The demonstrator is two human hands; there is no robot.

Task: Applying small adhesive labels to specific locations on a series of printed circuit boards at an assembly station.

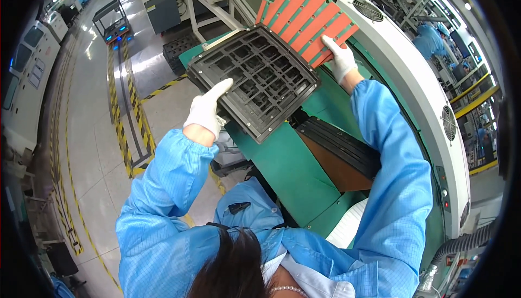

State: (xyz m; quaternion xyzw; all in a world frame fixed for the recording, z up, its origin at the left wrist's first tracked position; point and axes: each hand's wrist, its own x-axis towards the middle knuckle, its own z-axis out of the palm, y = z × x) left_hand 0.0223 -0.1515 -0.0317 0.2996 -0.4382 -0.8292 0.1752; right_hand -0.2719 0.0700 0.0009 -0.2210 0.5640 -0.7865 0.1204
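A black soldering pallet point(258, 75), with a grid of rectangular openings and small screws round its rim, lies tilted above the green bench. My left hand point(207, 108), in a white glove, grips its near left edge, with the index finger stretched over the top and the other fingers partly hidden. At the pallet's far right side is an orange-red panel point(309, 18) with several parallel strips and green bands between them. My gloved right hand point(341, 58) holds this panel at its right end, fingers on top, thumb hidden.
Black rails point(339, 143) and a brown board point(331, 159) rest on the green bench top point(290, 162). A long white machine point(418, 75) borders the right side. A black crate point(180, 53) stands on the floor beyond the pallet. Striped tape point(122, 119) marks the floor at left.
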